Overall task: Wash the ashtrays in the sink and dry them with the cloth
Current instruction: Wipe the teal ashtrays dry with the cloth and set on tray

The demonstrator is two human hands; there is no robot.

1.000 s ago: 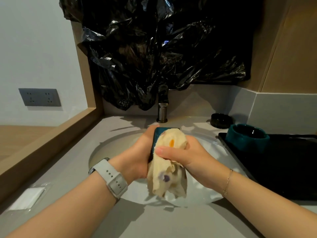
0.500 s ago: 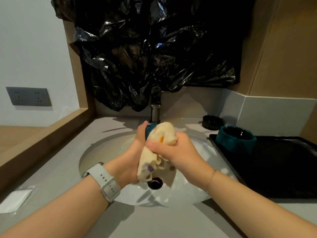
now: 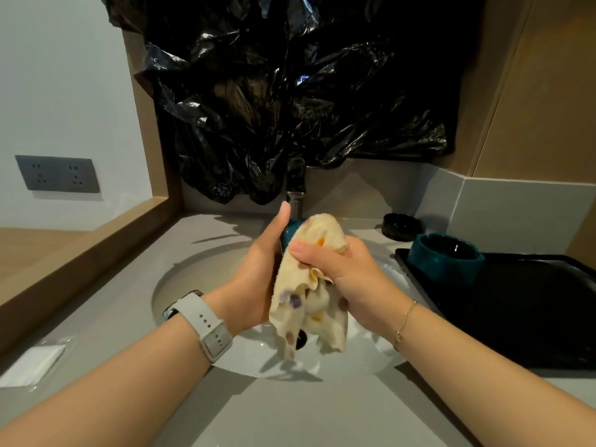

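Note:
Over the white sink, my left hand grips a teal ashtray on edge; only a sliver of it shows. My right hand presses a cream cloth with coloured dots against the ashtray, thumb on the cloth. The cloth hangs down toward the drain. A second teal ashtray stands on the black tray at right. A black ashtray sits on the counter behind it.
The tap rises behind my hands, below a black plastic sheet on the wall. A wooden ledge runs along the left. A white packet lies on the grey counter at lower left. A wall socket is far left.
The cloth has shifted over the ashtray as my right hand rubs it, and my left thumb now sticks up. The view has swung slightly left and right.

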